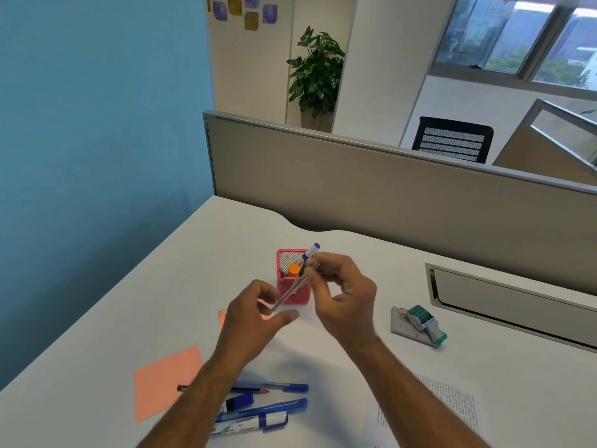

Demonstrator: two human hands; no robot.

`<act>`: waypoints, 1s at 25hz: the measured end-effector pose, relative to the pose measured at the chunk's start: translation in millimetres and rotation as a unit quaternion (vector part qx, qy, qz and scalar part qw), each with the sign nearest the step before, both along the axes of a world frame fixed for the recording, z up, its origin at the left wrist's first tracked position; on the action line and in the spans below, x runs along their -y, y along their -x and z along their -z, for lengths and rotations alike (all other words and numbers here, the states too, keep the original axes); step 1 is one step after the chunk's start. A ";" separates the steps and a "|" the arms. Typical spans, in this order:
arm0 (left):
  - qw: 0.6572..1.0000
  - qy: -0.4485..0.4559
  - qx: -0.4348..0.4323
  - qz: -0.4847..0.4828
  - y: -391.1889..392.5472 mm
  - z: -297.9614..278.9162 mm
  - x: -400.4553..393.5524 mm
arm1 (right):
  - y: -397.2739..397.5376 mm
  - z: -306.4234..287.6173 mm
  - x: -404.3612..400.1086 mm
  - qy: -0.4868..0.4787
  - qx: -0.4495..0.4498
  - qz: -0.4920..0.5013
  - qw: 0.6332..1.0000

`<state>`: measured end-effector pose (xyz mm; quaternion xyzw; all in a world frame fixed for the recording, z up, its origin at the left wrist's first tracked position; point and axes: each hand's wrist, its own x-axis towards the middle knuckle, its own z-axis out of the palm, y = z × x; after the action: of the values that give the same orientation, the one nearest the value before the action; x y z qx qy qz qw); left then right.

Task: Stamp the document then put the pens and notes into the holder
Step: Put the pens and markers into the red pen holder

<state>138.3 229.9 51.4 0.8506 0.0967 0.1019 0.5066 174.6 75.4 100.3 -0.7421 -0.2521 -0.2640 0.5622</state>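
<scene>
The right hand (342,299) pinches a clear-barrelled pen (292,291) beside the red mesh holder (293,286); the left hand (255,321), open and empty, hovers just left of it. Advice: lift the tip clear of the rim, then drop vertically. Behind the wrists: apparently five blue pens (258,405), blurred. Two salmon paper notes (164,379) at left.

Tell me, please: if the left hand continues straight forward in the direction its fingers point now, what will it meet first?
Most likely the pink mesh holder. The left hand is open, its fingers pointing forward and slightly right, toward the holder's lower front. From this single view, depth is uncertain; the clear pen in the right hand also crosses there.
</scene>
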 end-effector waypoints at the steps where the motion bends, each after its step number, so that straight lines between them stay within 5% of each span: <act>1: 0.999 -0.019 -0.031 0.000 -0.5 3.8 -3.6 | -2.1 -9.1 1.0 -0.012 0.018 0.012 1.000; 10: 0.923 -0.166 -0.227 0.263 11.6 22.1 -10.5 | -24.1 -15.2 -3.5 0.057 0.097 0.042 0.993; 16: 0.907 -0.202 -0.219 0.297 16.7 25.0 -7.0 | -32.5 13.5 -11.9 0.112 0.005 0.038 0.993; 25: 0.899 -0.228 -0.212 0.308 18.2 28.9 -5.9 | -33.7 34.4 -9.8 0.222 0.049 0.065 0.972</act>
<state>120.1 235.8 22.5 0.9315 -0.0908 -0.2231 0.2726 208.4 85.1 65.9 -0.8492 -0.2827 -0.2736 0.3522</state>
